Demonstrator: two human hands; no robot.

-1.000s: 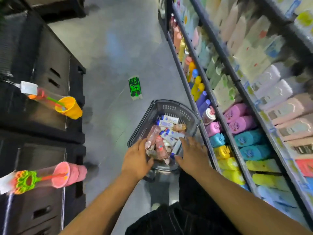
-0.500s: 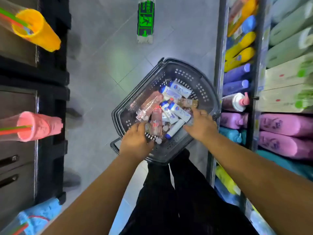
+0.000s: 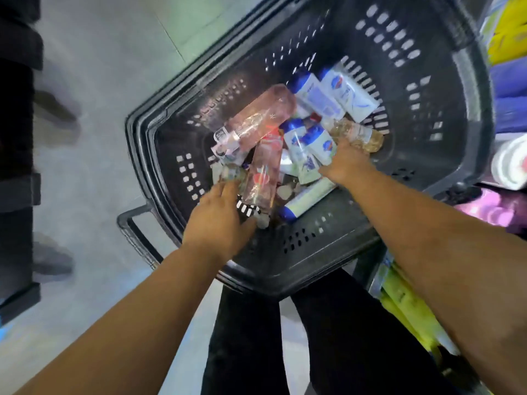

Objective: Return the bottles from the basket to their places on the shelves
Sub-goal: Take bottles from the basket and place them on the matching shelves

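— What was the largest thing there?
— A dark plastic basket (image 3: pixel 453 115) with rounded corners and slotted walls, standing on the smooth grey floor (image 3: pixel 94 81).
— And the hands?
— Both were inside it. The left hand (image 3: pixel 219 220) had its fingers (image 3: pixel 228 188) fairly straight and close together, tips on small items beside a clear pink bottle (image 3: pixel 262 175). The right hand (image 3: pixel 346 163) lay over the pile; its fingers were hidden, so I cannot tell.
— The bottles?
— All were heaped in the basket: another long clear pink bottle (image 3: pixel 256 118), flat white blue-capped bottles (image 3: pixel 319 98), and a ribbed amber bottle (image 3: pixel 359 134) touching the right hand.
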